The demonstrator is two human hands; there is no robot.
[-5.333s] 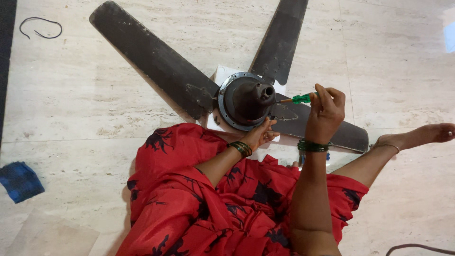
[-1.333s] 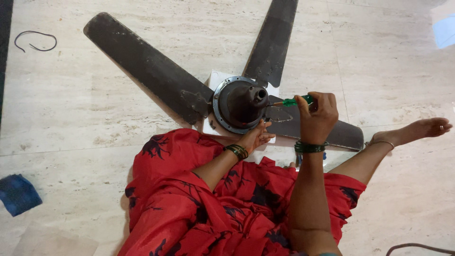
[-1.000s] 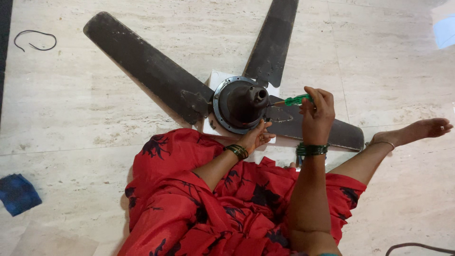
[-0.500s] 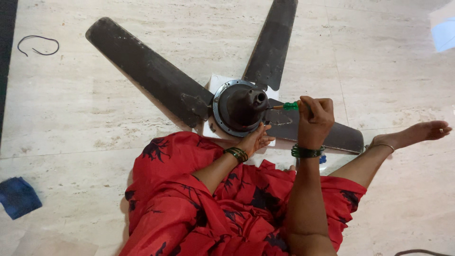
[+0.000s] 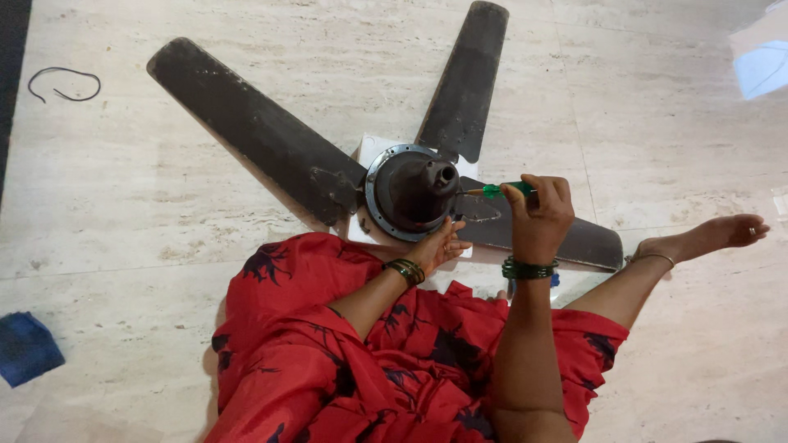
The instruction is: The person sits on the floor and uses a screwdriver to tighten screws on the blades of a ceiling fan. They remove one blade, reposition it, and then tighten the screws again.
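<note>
My right hand [image 5: 540, 220] grips a green screwdriver [image 5: 501, 191] at the fan motor [image 5: 410, 191] while my left hand [image 5: 440, 246] rests open against its rim.

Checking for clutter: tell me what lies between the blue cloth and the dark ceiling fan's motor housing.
Head view: bare stone floor, then red patterned clothing, between blue cloth and motor housing.

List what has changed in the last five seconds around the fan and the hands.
Little. The right hand kept its grip on the green screwdriver, shifting it slightly while its tip stayed pointed at the fan hub. The left hand stayed against the hub's near rim. Fan blades, blue cloth and the wire loop did not move.
</note>
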